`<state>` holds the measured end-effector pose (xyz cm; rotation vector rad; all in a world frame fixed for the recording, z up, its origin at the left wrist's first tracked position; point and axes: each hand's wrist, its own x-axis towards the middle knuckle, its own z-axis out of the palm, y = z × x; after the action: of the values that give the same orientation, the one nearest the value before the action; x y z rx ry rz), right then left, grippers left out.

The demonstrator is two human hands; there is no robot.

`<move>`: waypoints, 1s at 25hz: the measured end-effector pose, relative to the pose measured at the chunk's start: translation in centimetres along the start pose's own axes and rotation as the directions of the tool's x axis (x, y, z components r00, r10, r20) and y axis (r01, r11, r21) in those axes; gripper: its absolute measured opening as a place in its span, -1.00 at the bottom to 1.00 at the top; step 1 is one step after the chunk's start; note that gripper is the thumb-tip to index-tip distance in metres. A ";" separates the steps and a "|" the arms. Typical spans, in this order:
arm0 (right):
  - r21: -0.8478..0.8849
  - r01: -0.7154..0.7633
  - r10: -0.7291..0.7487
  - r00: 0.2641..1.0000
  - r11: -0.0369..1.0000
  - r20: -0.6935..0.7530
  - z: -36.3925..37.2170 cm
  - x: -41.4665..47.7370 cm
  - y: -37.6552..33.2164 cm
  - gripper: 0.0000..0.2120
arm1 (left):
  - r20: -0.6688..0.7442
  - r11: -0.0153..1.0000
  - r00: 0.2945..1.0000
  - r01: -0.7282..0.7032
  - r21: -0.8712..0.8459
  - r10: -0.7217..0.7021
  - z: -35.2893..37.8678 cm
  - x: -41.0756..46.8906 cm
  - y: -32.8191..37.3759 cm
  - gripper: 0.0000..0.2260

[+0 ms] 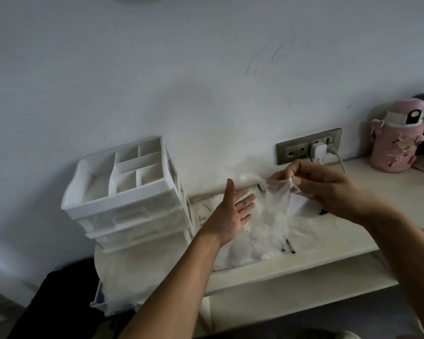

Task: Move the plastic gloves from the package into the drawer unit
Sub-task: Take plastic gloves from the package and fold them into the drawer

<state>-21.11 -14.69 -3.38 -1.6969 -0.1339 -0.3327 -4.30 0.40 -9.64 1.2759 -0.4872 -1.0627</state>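
Pulled-out drawer [108, 299]: lower left of the frame, nearest the camera, drawn forward from the base of the unit. Pale film seems to lie inside; I cannot tell for certain that it is gloves.
Left hand [230, 214]: centre of the frame, fingers straight and spread, palm turned toward the hanging glove. It holds nothing and touches nothing.
Pile of gloves [257, 243]: crumpled translucent heap, centre right, lying on the opened package [203, 211], which is flat on the surface [328, 250].
Right hand [328, 189]: right of centre, raised above the heap, thumb and fingertips pinching the top edge of one glove [277, 201], which hangs limp over the pile.
Drawer unit [123, 192]: centre left, white, with a divided tray on top and clear drawers below.
Background: wall socket [309, 149] with plug; pink bottle [394, 140] at the right edge.
Step in hand: separating one glove for transfer, by my reading.
Handling advice: the film is light and clingy. Support it from below with the free palm, check that no second glove trails along, carry it low and to the lower left, and press it down into the drawer.
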 end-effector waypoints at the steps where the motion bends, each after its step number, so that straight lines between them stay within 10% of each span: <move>1: 0.051 -0.031 0.029 0.998 0.998 0.048 0.2 -0.1 -0.5 -0.75 | 0.049 1.000 0.999 -0.003 0.028 0.001 -0.3 -0.2 0.3 0.00; 7: -0.200 -0.010 0.029 0.995 0.980 0.092 0.9 0.3 -1.5 -0.80 | 0.309 0.984 0.943 0.080 0.160 -0.127 -3.1 -2.5 0.7 -0.15; 17: -0.202 -0.051 0.055 0.998 0.978 0.011 3.8 3.2 -2.2 -0.24 | -0.034 0.984 0.996 -0.087 -0.158 0.082 -4.9 -7.1 4.8 -0.76; 21: -0.141 -0.173 0.202 0.953 0.975 0.227 6.7 4.5 -1.6 -0.63 | -0.240 0.966 0.951 -0.144 0.214 0.194 -7.3 -9.7 6.6 -0.67; 25: -0.079 -0.210 0.224 0.937 0.974 0.268 11.6 6.5 -0.4 -0.25 | -0.213 0.909 0.960 -0.083 0.409 0.184 -10.1 -12.9 7.3 -0.65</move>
<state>-13.38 -3.89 -2.45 -1.7816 -0.1420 0.0680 0.37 16.17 -2.47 1.6835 -0.6100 -0.6919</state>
